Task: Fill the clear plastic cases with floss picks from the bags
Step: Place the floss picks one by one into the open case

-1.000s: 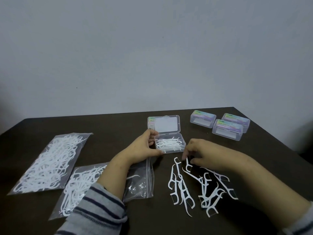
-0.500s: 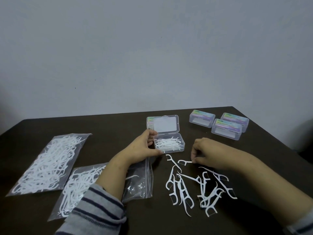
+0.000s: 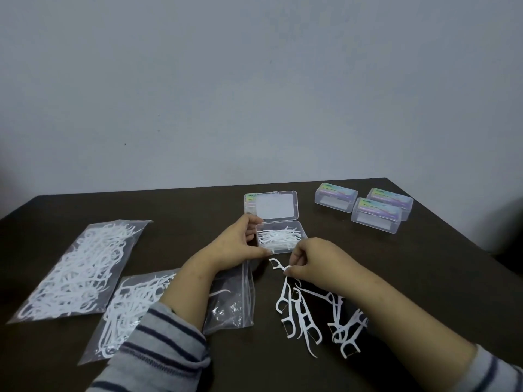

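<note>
Dark brown table (image 3: 424,278), lower half of frame. Centre: open clear plastic case (image 3: 280,236), lid laid back, white floss picks inside; left hand (image 3: 237,247) grasps its left edge between thumb and fingers. Right hand (image 3: 317,261), just right of centre, pinches one white floss pick (image 3: 278,265) just below the case. Loose pile of white floss picks (image 3: 305,315), lower centre. Two clear bags of floss picks (image 3: 76,270), left. Three closed clear cases (image 3: 376,215), upper right of table.
</note>
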